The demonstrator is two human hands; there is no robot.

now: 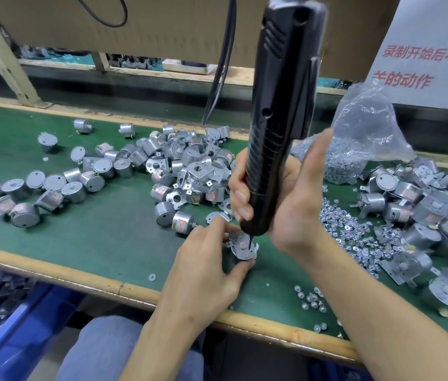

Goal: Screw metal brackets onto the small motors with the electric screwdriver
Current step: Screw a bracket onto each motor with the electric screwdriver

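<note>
Metal bracket, motor half behind left hand, under screwdriver

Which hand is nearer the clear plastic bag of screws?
Right. The right hand, gripping the black electric screwdriver, is beside the clear plastic bag; the left hand holds a silver motor farther away.

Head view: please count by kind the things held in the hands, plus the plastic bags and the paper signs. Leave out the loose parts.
Electric screwdriver: 1, in the right hand
Motor with bracket: 1, in the left hand
Clear plastic bag: 1
Paper sign: 1
Total: 4
</note>
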